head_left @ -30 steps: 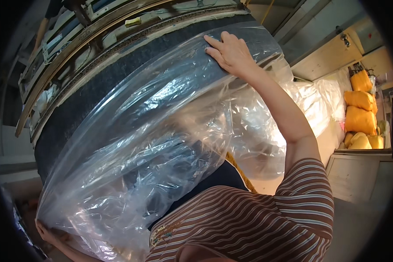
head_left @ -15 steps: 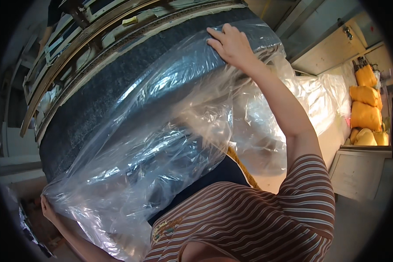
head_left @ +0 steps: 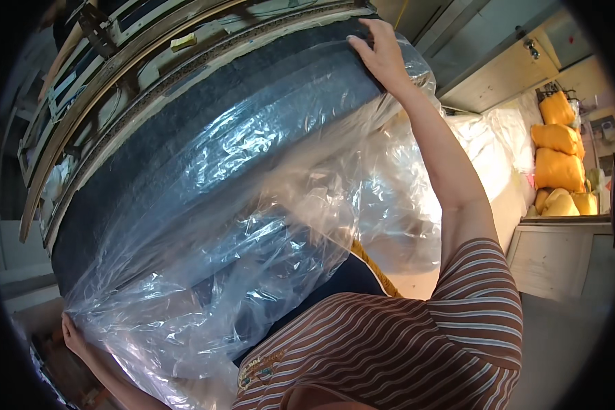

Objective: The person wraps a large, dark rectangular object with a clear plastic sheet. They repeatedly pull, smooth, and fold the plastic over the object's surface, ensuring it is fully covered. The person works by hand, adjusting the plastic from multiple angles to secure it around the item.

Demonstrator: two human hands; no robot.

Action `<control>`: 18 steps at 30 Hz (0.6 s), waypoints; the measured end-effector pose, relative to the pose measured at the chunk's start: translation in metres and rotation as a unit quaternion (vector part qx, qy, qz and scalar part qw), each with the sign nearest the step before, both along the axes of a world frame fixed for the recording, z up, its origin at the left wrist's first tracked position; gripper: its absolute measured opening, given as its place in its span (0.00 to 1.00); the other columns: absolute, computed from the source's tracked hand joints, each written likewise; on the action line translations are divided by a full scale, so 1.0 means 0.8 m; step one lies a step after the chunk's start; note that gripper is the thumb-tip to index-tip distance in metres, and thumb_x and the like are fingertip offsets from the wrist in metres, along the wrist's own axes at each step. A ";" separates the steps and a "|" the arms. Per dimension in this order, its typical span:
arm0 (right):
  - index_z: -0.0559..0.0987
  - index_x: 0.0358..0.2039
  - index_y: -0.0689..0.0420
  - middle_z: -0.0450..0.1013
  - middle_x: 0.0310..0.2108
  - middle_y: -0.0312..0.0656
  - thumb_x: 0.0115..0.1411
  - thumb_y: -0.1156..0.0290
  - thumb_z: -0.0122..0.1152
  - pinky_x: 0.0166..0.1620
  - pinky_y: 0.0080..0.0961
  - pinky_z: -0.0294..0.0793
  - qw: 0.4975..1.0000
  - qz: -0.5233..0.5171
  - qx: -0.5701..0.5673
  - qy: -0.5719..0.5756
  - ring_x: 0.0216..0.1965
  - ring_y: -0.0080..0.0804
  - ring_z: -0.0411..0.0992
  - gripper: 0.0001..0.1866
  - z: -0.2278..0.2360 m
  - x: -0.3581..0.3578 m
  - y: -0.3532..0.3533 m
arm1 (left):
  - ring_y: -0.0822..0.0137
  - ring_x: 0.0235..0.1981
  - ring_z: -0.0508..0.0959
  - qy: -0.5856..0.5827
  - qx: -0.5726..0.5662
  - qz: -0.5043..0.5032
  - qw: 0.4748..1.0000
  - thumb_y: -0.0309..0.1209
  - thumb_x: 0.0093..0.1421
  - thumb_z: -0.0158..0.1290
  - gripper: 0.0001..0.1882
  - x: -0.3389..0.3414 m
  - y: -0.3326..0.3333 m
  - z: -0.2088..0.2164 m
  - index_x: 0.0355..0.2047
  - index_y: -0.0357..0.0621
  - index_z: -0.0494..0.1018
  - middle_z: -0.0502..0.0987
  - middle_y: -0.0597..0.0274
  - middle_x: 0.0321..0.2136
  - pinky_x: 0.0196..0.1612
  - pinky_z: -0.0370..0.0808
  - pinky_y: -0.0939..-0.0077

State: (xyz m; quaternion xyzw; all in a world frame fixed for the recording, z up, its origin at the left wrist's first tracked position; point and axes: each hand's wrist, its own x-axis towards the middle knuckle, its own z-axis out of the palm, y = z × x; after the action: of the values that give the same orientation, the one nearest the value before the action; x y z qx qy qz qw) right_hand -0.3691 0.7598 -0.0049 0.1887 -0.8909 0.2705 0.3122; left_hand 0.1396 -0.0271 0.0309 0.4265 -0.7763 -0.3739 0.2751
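Note:
A large dark grey slab like a mattress (head_left: 205, 143) leans across the view, partly covered by a clear plastic bag (head_left: 253, 225). My right hand (head_left: 381, 55) reaches up and grips the plastic at the slab's upper far end. My left hand (head_left: 74, 335) holds the plastic's lower edge at the bottom left, mostly hidden behind the crinkled film. My striped brown sleeve and chest fill the lower middle.
Wooden frames and slats (head_left: 109, 75) stand behind the slab at the upper left. More clear plastic lies bunched over a white surface (head_left: 485, 157) to the right. Several yellow stuffed sacks (head_left: 557, 157) pile at the far right above a pale wooden cabinet (head_left: 553, 253).
My right hand has slid the plastic further along the slab's upper end. My left hand has come into view at the lower left, pulling the bag's bottom edge.

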 end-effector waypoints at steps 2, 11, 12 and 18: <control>0.74 0.45 0.56 0.68 0.42 0.45 0.50 0.62 0.65 0.50 0.35 0.66 0.996 -0.024 0.050 0.072 0.48 0.46 0.64 0.23 0.008 0.005 -0.002 | 0.74 0.39 0.72 -0.012 0.017 0.003 1.000 0.45 0.62 0.50 0.24 -0.014 0.014 0.007 0.47 0.36 0.74 0.76 0.65 0.40 0.44 0.68 0.81; 0.72 0.41 0.59 0.70 0.33 0.43 0.58 0.67 0.54 0.43 0.23 0.70 0.989 0.076 -0.110 -0.055 0.38 0.31 0.71 0.13 0.043 0.038 -0.002 | 0.69 0.42 0.73 -0.035 -0.017 0.015 0.999 0.44 0.62 0.49 0.24 -0.041 0.075 0.019 0.49 0.36 0.72 0.76 0.58 0.43 0.46 0.69 0.79; 0.72 0.40 0.58 0.70 0.32 0.41 0.58 0.67 0.54 0.42 0.23 0.70 0.990 0.016 -0.103 -0.100 0.37 0.31 0.71 0.12 0.057 0.063 0.002 | 0.68 0.43 0.74 -0.041 -0.007 0.018 0.999 0.43 0.62 0.49 0.24 -0.041 0.081 0.019 0.50 0.36 0.72 0.75 0.57 0.44 0.47 0.69 0.78; 0.78 0.36 0.59 0.70 0.31 0.39 0.50 0.61 0.66 0.38 0.23 0.67 0.956 0.044 -0.146 -0.250 0.32 0.28 0.67 0.17 -0.036 0.173 0.087 | 0.64 0.44 0.74 -0.025 -0.009 0.008 1.000 0.43 0.61 0.50 0.26 -0.009 0.021 0.004 0.51 0.32 0.70 0.73 0.54 0.48 0.48 0.70 0.74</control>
State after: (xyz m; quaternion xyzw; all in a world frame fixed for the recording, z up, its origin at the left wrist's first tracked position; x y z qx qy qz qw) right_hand -0.2305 0.8297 -0.0335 0.1063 -0.8824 0.4493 0.0912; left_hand 0.1322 -0.0103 0.0341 0.4399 -0.7825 -0.3541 0.2622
